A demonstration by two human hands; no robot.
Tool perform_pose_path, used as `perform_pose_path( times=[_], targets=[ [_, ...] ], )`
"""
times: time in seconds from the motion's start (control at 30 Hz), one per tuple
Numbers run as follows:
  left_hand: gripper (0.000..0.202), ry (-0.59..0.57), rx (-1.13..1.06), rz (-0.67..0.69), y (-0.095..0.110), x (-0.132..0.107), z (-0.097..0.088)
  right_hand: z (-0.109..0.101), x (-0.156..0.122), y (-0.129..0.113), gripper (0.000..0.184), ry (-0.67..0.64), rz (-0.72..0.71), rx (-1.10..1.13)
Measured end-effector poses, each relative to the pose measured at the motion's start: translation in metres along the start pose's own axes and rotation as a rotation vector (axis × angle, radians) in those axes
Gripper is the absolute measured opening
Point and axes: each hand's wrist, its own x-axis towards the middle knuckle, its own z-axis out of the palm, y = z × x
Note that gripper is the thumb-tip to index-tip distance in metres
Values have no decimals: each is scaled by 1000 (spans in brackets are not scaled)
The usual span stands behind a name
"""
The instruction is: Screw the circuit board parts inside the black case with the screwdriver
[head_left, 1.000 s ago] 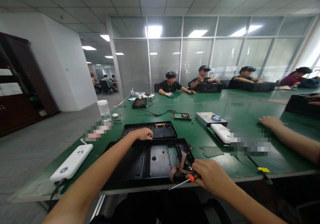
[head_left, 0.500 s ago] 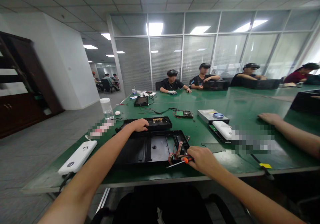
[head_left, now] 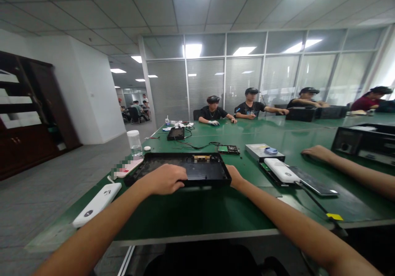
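Glazed partition [head_left: 203, 82] at the back; green worktop [head_left: 191, 222] in front of it, several people seated along its far edge. Through the head view, from my remote station, I log the black tray [head_left: 212, 182] over the worktop's near left part, set back from the near edge; contact beneath unclear to me. Left hand [head_left: 165, 179]: fingers clamped on the tray's front wall. Right hand [head_left: 235, 176]: at the tray's right end, fingers mostly hidden, so I cannot tell their state. Brass-coloured strip [head_left: 201, 158] at the tray's rear wall. White power bank [head_left: 97, 205] near the worktop's left edge; lidded clear jar [head_left: 134, 143] farther back along that edge.
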Motion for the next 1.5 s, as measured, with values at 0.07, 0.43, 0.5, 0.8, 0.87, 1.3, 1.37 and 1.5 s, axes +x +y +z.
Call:
perform_pose_path(
  times=[0.07,0.43,0.5,0.8,0.87,1.3,1.37,1.5],
  targets=[
    [11,-38,-40,-3,11,-10,6,3,-2,15,26,26,-134,2],
    [9,-196,-134,42,28,-14,44,14,-12,88,29,-4,-90,-54],
    [9,-277,-136,10,24,-12,53,16,-10,90,26,-4,-89,-31],
    [33,-353,-354,-61,-16,44,72,26,-6,82,26,232,36,396],
    [33,-154,-277,27,-17,71,84,29,-4,74,26,221,20,448],
    [20,165,89,303,-12,115,140,33,-1,78,27,224,39,496],
    [19,183,93,312,-9,114,138,34,0,78,27,221,32,496],
    [16,204,63,291,-2,114,134,36,1,79,25,231,9,496]
  ],
)
